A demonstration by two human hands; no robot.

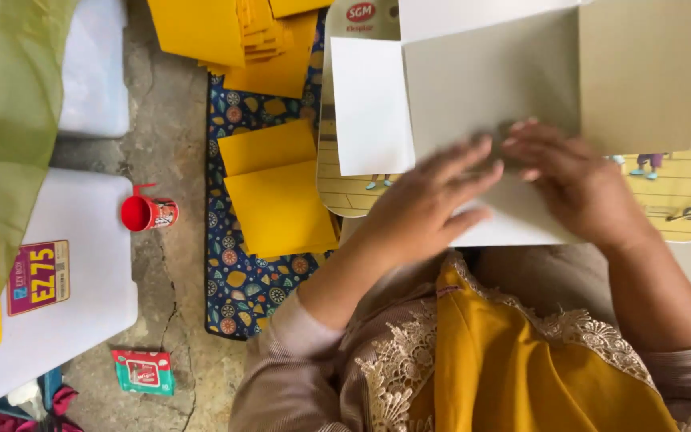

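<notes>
Hands meet at the centre right of the frame, both pressing flat on a grey-and-white sheet of card [489, 88] that lies on a small illustrated table [681, 200]. The left hand [425, 210] is spread wide, fingers fanned, palm down near the sheet's lower edge. The right hand [573, 180] lies just beside it with fingers bent, tips bearing on the fold line where the flaps come together; neither hand grips anything, both only press.

Judging from this, the step is creasing a fold. It would go best if the left hand pinned the sheet so it cannot slide while the right fingertips run along the crease with even pressure. The flap edges at upper right look squarely aligned, and that alignment should be checked before bearing down harder, since a skewed crease in stiff card is hard to undo.

Left of centre, finished yellow folded envelopes [277, 192] lie on a patterned blue cloth [241, 280], with a stack of yellow sheets [233, 36] at the top. A red cup [147, 213] stands on the concrete floor [169, 136], near a white plastic lid [81, 272].
</notes>
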